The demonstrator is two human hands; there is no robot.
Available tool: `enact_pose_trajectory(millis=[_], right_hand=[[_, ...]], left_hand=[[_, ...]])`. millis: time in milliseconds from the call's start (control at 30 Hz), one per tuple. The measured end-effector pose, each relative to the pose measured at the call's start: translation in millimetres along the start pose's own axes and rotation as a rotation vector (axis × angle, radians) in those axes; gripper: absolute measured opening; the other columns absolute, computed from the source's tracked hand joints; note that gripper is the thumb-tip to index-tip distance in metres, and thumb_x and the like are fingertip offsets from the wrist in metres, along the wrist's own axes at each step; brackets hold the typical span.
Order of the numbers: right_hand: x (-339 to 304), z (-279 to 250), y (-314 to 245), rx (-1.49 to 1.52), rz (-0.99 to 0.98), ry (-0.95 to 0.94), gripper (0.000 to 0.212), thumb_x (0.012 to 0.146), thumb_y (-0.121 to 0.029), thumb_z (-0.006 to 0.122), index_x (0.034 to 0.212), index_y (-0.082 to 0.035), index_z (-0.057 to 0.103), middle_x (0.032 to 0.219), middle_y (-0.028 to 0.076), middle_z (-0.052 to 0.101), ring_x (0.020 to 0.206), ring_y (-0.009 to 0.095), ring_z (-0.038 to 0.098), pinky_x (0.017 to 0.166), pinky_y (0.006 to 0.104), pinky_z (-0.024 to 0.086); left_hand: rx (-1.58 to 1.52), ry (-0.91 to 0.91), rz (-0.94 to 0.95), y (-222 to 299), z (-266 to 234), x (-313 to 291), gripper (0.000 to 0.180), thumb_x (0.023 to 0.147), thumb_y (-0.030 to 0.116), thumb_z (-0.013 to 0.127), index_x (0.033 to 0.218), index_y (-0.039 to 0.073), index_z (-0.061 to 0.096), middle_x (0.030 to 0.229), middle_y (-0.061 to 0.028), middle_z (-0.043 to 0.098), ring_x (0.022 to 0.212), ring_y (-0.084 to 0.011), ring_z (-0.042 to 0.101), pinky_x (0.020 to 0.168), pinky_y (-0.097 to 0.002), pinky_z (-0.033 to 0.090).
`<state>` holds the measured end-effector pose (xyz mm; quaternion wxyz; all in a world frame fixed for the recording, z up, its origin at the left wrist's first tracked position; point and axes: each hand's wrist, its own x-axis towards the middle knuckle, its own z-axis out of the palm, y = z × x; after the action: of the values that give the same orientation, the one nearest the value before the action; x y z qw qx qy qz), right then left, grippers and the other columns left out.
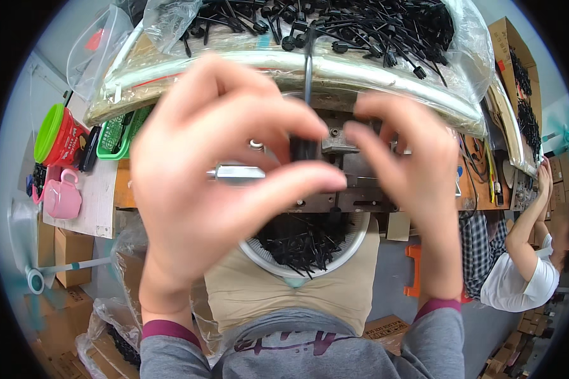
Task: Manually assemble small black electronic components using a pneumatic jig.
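My left hand [202,164] is raised over the bench, thumb and bent fingers closed around a black plastic piece [303,149]. A thin dark rod [308,76] stands up past the forefinger, in line with that piece; the finger hides where they meet. My right hand [411,145] is a little blurred, with bent fingers and a gap between thumb and forefinger. Nothing shows in that gap. Between the hands is a metal fixture [338,140] on the bench. Below it, a white round tub [359,243] at my lap holds many thin black parts [303,243].
Behind the fixture, a plastic-lined tray [171,79] carries a heap of black rod parts [373,28]. At left stand a red-and-green bucket [60,136], a green basket [110,139] and a pink mug [63,196]. A co-worker [525,259] sits at right.
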<state>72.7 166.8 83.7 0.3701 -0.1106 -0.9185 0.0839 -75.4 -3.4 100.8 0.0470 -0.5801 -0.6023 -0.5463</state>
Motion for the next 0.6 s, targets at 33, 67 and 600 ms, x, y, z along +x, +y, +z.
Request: enact_pose_trajectory(millis=[33, 67, 600], right_hand=[[20.3, 0.4, 5.4, -0.124, -0.010, 0.018, 0.025, 0.078, -0.014, 0.082, 0.101, -0.008, 0.073, 0.096, 0.004, 0.074, 0.060, 0.012, 0.059, 0.053, 0.0259, 0.044], [40.6, 1.5, 21.2, -0.063, -0.082, 0.071, 0.027, 0.077, -0.014, 0.082, 0.102, -0.009, 0.073, 0.093, 0.005, 0.073, 0.061, 0.012, 0.058, 0.054, 0.0264, 0.044], [173.1, 41.7, 67.6, -0.464, 0.064, -0.701, 0.038, 0.063, -0.015, 0.076, 0.096, 0.001, 0.074, 0.099, 0.025, 0.072, 0.099, 0.038, 0.069, 0.085, 0.0436, 0.057]], left_hand=[[0.000, -0.011, -0.014, 2.9, 4.4, -10.0, 0.034, 0.063, -0.003, 0.089, 0.094, 0.001, 0.074, 0.102, -0.0056, 0.060, 0.073, -0.0071, 0.060, 0.062, -0.0194, 0.050], [-0.012, -0.030, -0.020, 7.1, 9.8, -16.3, 0.034, 0.064, -0.002, 0.089, 0.095, 0.002, 0.075, 0.107, -0.0083, 0.061, 0.077, -0.0099, 0.064, 0.066, -0.0214, 0.054], [0.238, -0.253, -0.039, 0.5, 77.0, -100.2, 0.027, 0.073, 0.006, 0.080, 0.098, -0.001, 0.070, 0.132, -0.0187, 0.064, 0.087, -0.0251, 0.071, 0.079, -0.0343, 0.058]])
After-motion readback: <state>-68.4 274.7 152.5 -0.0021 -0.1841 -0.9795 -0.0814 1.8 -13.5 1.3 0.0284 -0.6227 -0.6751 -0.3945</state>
